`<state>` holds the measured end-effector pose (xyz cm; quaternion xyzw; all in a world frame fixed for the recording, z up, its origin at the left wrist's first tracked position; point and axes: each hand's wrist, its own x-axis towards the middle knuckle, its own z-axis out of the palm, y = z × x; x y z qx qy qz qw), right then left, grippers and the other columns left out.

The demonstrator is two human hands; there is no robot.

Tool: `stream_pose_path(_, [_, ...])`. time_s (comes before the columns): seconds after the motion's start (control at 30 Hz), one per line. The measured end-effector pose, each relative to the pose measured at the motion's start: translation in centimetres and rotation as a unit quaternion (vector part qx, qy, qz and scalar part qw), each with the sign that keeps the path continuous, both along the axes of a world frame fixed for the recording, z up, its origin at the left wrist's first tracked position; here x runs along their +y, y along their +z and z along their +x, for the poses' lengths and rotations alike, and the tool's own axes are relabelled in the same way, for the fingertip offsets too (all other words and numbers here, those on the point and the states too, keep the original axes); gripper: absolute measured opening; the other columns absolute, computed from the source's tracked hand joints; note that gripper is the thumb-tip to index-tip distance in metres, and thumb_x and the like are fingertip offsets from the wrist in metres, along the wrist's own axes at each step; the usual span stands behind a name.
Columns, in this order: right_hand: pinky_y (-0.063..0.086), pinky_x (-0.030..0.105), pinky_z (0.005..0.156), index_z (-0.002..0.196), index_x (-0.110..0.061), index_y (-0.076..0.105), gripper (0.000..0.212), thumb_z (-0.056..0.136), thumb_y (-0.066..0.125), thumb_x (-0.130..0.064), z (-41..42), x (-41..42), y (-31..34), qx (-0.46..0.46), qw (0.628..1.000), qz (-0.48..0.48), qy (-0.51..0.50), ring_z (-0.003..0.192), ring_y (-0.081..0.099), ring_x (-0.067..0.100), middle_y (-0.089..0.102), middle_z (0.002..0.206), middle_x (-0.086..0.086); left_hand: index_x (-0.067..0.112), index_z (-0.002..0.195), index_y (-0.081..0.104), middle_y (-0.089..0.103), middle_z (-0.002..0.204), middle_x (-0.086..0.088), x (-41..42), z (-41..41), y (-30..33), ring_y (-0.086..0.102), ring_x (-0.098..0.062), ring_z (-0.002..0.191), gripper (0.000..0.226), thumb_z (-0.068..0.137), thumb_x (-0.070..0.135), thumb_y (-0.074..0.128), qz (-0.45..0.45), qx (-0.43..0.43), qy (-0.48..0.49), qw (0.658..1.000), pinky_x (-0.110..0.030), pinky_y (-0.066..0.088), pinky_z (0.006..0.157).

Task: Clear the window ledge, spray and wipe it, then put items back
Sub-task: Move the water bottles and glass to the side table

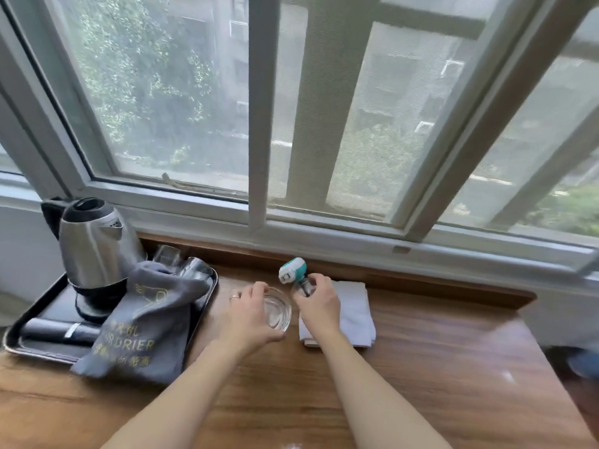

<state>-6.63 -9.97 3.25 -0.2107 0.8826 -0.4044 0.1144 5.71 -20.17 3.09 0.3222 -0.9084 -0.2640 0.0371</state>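
Observation:
On the wooden ledge [421,345] below the window, my left hand [251,314] grips a clear glass ashtray [279,311] by its rim. My right hand [319,303] grips a small clear bottle [304,286] topped by a teal and white plug-in device [293,268], tilted to the left. A folded white cloth [355,314] lies under and to the right of my right hand.
A black tray [35,343] at the left holds a steel electric kettle [94,244], upturned glasses [181,262] and a grey hair-drier bag [142,322] that hangs over its front edge. The sliding window frame [259,124] rises behind the ledge.

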Motion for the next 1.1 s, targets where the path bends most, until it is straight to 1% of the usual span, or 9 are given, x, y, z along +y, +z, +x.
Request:
stream_pose_path(0.13, [0.046,0.028,0.084,0.118,-0.02,0.06,0.036,0.087,0.072,-0.032,0.7,3.9,0.7,-0.007,0.999,-0.002,-0.045,0.1,0.057,0.014,0.06,0.11,-0.006,0.025,0.133,0.038,0.046,0.135,0.006,2.6,-0.5,1.1,0.04,-0.025,0.119,0.092,0.057,0.053,0.081,-0.009,0.004,-0.046,0.999,-0.035,0.039,0.098])
stream_pose_path(0.3, [0.049,0.033,0.093,0.122,-0.017,0.06,0.041,0.085,0.074,-0.027,1.9,9.3,0.8,-0.026,0.993,-0.018,-0.114,0.103,0.057,0.015,0.058,0.114,-0.006,0.027,0.128,0.04,0.05,0.13,0.008,6.6,-1.6,1.4,0.041,-0.023,0.113,0.086,0.057,0.056,0.078,-0.031,0.005,-0.105,0.994,-0.032,0.041,0.086])
stream_pose_path(0.37, [0.049,0.033,0.092,0.124,-0.016,0.06,0.042,0.085,0.074,-0.026,2.2,11.8,0.8,-0.027,0.99,-0.019,-0.138,0.104,0.057,0.016,0.056,0.115,-0.004,0.028,0.128,0.04,0.05,0.129,0.009,8.5,-2.0,1.6,0.041,-0.022,0.111,0.086,0.057,0.057,0.078,-0.042,0.007,-0.129,0.991,-0.031,0.039,0.082])
stream_pose_path(0.43, [0.044,0.027,0.085,0.121,-0.014,0.06,0.039,0.086,0.072,-0.024,2.3,14.4,1.0,-0.024,0.985,-0.018,-0.167,0.102,0.057,0.017,0.055,0.113,-0.003,0.029,0.128,0.04,0.049,0.128,0.009,10.3,-2.4,1.6,0.041,-0.021,0.112,0.085,0.056,0.056,0.078,-0.037,0.013,-0.155,0.987,-0.031,0.04,0.085])
stream_pose_path(0.53, [0.035,0.021,0.078,0.118,-0.013,0.061,0.037,0.086,0.073,-0.025,2.0,18.4,1.5,-0.014,0.978,-0.025,-0.208,0.097,0.052,0.011,0.053,0.109,-0.005,0.029,0.125,0.04,0.049,0.125,0.009,13.1,-3.4,1.5,0.041,-0.021,0.111,0.083,0.055,0.054,0.077,-0.017,0.02,-0.194,0.981,-0.03,0.041,0.088])
stream_pose_path(0.7, [0.036,0.021,0.077,0.116,-0.017,0.061,0.036,0.085,0.074,-0.029,1.1,25.4,2.0,-0.005,0.965,-0.022,-0.26,0.091,0.05,0.007,0.054,0.107,-0.008,0.026,0.13,0.041,0.049,0.126,0.007,19.2,-6.1,2.0,0.038,-0.023,0.114,0.089,0.054,0.057,0.076,-0.017,0.021,-0.248,0.968,-0.032,0.042,0.094])
stream_pose_path(0.87, [0.029,0.018,0.07,0.108,-0.017,0.063,0.029,0.082,0.074,-0.025,-0.4,33.3,2.2,0.011,0.954,-0.026,-0.298,0.087,0.049,0.01,0.054,0.099,-0.007,0.028,0.126,0.041,0.05,0.125,0.008,26.9,-9.2,2.0,0.038,-0.022,0.111,0.088,0.05,0.057,0.076,-0.003,0.039,-0.288,0.957,-0.032,0.04,0.095])
stream_pose_path(1.03, [0.034,0.021,0.075,0.112,-0.017,0.063,0.033,0.083,0.075,-0.027,-3.0,42.6,2.3,0.016,0.947,-0.013,-0.32,0.094,0.055,0.012,0.056,0.101,-0.007,0.026,0.126,0.043,0.051,0.124,0.006,35.7,-12.7,1.9,0.038,-0.025,0.11,0.09,0.047,0.057,0.075,0.013,0.043,-0.31,0.95,-0.036,0.043,0.093])
stream_pose_path(1.1, [0.034,0.02,0.077,0.115,-0.016,0.063,0.035,0.084,0.074,-0.028,-4.2,46.3,2.2,0.015,0.944,-0.011,-0.329,0.093,0.052,0.01,0.055,0.102,-0.008,0.026,0.126,0.043,0.051,0.124,0.005,39.2,-14.1,1.6,0.038,-0.025,0.109,0.092,0.045,0.058,0.073,0.017,0.039,-0.313,0.949,-0.037,0.044,0.093])
